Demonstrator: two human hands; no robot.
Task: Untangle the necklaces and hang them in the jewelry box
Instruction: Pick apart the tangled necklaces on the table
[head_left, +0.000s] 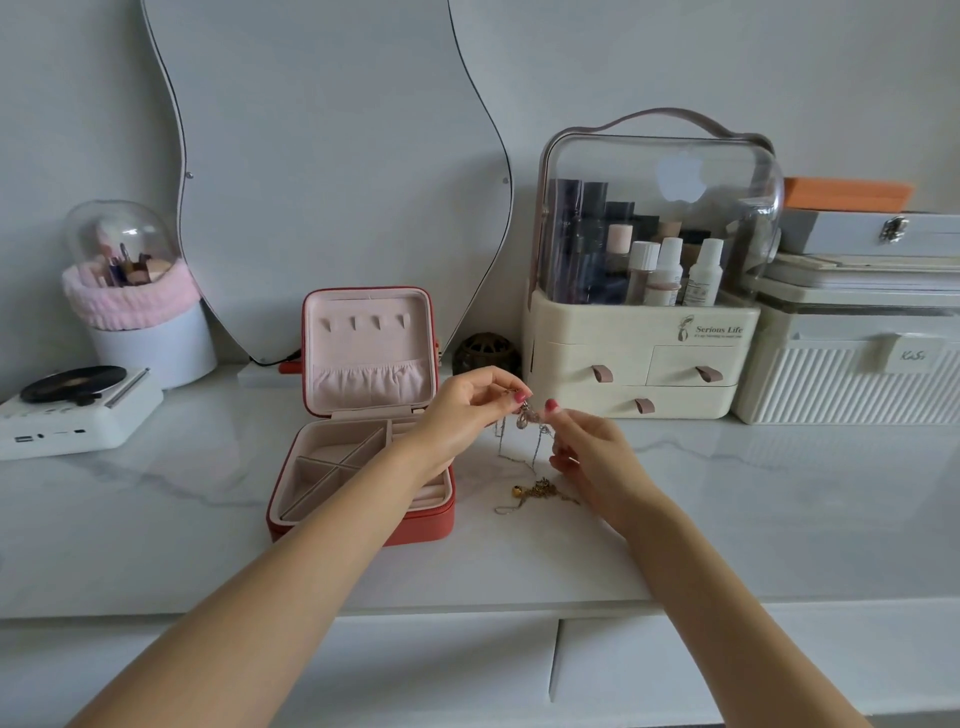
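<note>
Fingers: both hands were curled into fine pinches — the left hand (460, 410) nipped the necklaces (530, 452) between thumb and forefinger at a small pale pendant, and the right hand (597, 457) pinched the chain just beside it.
Necklaces: lifted in a tangle just right of the jewelry box (363, 441), chains dropping from the fingers to a gold-coloured heap on the marble counter (156, 519) beside the box's front right corner.
Long axis: roughly vertical, pinch at the top, heap at the bottom; the loose ends pointed down at the counter.
Which strand belonged to which necklace: probably two or more chains, too fine to separate by eye.
Nearer hand: the left, lying between the tangle and the box.
Jewelry box: open, lid upright, the row of hooks (363, 323) on the lid lining bare — up and to the left of the pinch.
Judgement: untangling was in hand and hanging not yet begun; a freed chain would need carrying leftward and upward to reach a hook.
</note>
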